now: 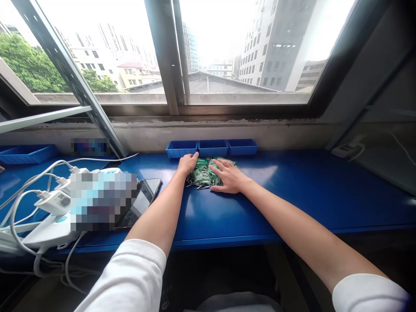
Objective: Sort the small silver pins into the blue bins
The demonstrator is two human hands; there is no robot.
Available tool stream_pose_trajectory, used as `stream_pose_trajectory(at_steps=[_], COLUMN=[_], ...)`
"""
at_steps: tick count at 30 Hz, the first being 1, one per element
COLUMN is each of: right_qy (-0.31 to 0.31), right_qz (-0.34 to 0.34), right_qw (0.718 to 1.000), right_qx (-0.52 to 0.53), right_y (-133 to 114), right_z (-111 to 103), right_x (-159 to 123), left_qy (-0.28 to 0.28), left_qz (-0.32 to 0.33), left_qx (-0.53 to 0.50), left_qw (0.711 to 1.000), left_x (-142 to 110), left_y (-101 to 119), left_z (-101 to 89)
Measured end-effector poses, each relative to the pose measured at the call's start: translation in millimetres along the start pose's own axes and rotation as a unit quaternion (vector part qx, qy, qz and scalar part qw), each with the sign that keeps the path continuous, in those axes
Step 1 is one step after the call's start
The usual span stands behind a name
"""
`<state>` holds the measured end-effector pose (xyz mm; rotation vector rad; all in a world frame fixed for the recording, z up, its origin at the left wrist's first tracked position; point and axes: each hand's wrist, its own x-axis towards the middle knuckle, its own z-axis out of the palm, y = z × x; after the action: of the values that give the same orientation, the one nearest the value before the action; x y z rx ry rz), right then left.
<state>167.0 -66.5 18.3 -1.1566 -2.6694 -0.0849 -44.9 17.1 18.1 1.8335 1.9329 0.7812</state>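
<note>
A loose pile of small thin metallic pieces with green clear parts (pixel 203 174) lies on the blue tabletop; I cannot make out their exact kind. My left hand (pixel 187 164) rests on edge against the pile's left side, thumb stretched out and apart. Its other fingers are mostly hidden. Over the right part of the pile lies my right hand (pixel 231 177), palm down with its fingers spread, touching the pieces. Just behind the pile stand three blue bins in a row: a left bin (pixel 182 149), a middle bin (pixel 212 148) and a right bin (pixel 242 147).
At left, a white power strip (pixel 48 227) carries plugged chargers (pixel 53 202) and tangled white cables. A phone (pixel 139 201) lies beside my left forearm. A metal shelf frame (pixel 97 117) rises there, near another blue tray (pixel 30 154). The window wall borders the blue table (pixel 308 190).
</note>
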Motion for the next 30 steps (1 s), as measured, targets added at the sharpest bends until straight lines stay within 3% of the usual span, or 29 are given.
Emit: stream_pose_trajectory(at_steps=[5,8,11,14,19,24,30], right_qy=[0.023,0.103,0.166,0.178,0.156,0.073,0.072], right_qz=[-0.012,0.088,0.225,0.268,0.22,0.156,0.154], right_qw=[0.999,0.987,0.953,0.939,0.958,0.981,0.979], right_qx=[0.037,0.086,0.119,0.125,0.098,0.093,0.112], right_y=[13,26,37,43,39,32,32], right_z=[-5,-5,2,10,9,2,4], right_x=[5,19,38,46,35,28,29], left_qy=[0.021,0.024,0.018,0.021,0.08,0.027,0.033], left_qz=[0.015,0.018,0.033,0.055,0.044,0.038,0.07], left_qx=[-0.061,-0.085,-0.088,-0.076,-0.01,0.018,-0.019], left_qw=[0.998,0.996,0.995,0.995,0.996,0.999,0.997], left_x=[0,0,-1,-1,4,2,-5], left_y=[-10,-11,-9,-9,-15,-16,-13], left_z=[0.1,0.4,0.4,0.3,1.1,2.7,2.3])
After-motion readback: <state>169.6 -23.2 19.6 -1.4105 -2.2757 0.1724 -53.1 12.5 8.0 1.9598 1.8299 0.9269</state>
